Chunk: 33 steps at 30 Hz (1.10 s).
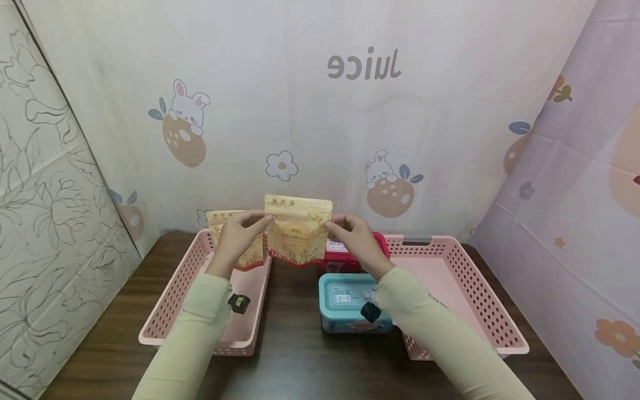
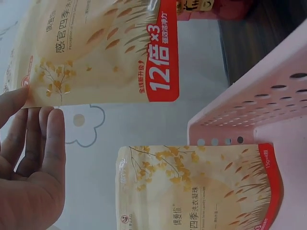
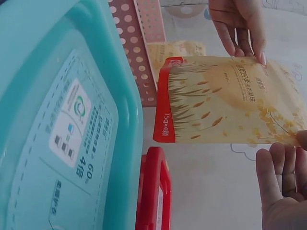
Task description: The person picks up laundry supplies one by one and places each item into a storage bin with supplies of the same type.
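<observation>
A cream-and-yellow laundry capsule pouch [image 1: 298, 233] with a red bottom edge hangs upright between both hands. My left hand [image 1: 239, 236] pinches its left side near the top, thumb in front. On the opposite side, my right hand [image 1: 359, 241] grips the pouch by its edge between thumb and fingers. A second, similar pouch [image 2: 192, 187] stands at the far end of the left pink basket [image 1: 247, 343], partly hidden by my left hand in the head view. Beneath my right forearm is a light-blue lidded tub [image 1: 345, 308], and behind that, a red tub [image 1: 345, 266].
Another pink perforated basket [image 1: 492, 289] stands on the right of the dark wooden table [image 1: 295, 361], partly covered by my right sleeve. A printed curtain [image 1: 320, 122] hangs behind the table.
</observation>
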{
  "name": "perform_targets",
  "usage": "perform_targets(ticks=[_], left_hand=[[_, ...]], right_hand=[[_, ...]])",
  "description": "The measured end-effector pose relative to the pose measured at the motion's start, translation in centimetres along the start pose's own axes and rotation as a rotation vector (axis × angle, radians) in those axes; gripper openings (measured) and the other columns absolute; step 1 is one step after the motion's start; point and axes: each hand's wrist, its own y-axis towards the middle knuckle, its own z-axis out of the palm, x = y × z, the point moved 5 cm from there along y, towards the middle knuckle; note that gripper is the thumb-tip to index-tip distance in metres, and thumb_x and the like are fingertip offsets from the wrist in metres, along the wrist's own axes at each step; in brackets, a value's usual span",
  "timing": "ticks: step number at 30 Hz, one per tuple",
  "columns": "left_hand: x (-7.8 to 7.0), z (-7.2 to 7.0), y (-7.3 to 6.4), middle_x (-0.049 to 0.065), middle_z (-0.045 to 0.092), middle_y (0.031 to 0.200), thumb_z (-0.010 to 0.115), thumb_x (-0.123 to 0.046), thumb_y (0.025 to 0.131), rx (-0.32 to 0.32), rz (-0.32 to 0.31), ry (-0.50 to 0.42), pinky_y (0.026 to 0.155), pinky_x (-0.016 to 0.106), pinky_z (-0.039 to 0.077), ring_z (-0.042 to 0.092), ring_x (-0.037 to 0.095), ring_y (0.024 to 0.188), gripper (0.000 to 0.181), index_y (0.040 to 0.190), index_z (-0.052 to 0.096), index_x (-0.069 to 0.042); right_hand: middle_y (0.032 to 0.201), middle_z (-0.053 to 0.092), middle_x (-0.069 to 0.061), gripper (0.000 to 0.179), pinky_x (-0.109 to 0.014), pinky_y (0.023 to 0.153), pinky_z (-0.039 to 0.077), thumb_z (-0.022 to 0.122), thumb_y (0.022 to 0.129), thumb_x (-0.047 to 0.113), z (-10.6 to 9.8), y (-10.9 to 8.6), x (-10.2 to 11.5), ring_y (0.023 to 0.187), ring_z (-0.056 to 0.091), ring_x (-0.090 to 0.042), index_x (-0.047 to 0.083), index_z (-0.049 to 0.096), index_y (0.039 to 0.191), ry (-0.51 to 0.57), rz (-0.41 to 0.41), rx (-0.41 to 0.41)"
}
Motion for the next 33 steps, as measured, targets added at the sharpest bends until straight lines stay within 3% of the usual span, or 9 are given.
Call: perform_targets(ticks=[18,28,33], left_hand=[[0.4,0.0,-0.3,0.011,0.066,0.122,0.074,-0.039,0.092,0.001,-0.009,-0.162,0.094,0.033,0.054,0.066,0.025,0.109,0.046,0.120,0.070,-0.003],[0.5,-0.9,-0.5,0.010,0.064,0.127,0.072,-0.046,0.091,0.020,-0.027,-0.131,0.099,0.037,0.051,0.065,0.026,0.113,0.052,0.124,0.068,-0.005],[0.6,-1.7,-0.8,0.012,0.063,0.127,0.072,-0.042,0.093,0.018,-0.011,-0.132,0.098,0.033,0.052,0.064,0.026,0.114,0.051,0.124,0.067,-0.002]], right_hand=[[0.117,0.062,-0.013,0.037,-0.050,0.104,0.046,0.066,0.098,0.036,0.5,-0.2,-0.1,0.108,0.063,-0.029,0.008,0.061,0.122,0.069,0.042,-0.014],[0.117,0.062,-0.012,0.038,-0.047,0.102,0.049,0.066,0.098,0.037,1.1,-0.3,0.0,0.107,0.064,-0.028,0.009,0.061,0.123,0.073,0.037,-0.003],[0.117,0.062,-0.011,0.038,-0.048,0.101,0.049,0.066,0.098,0.038,1.9,-0.2,0.0,0.107,0.064,-0.027,0.009,0.061,0.123,0.071,0.013,0.013]])
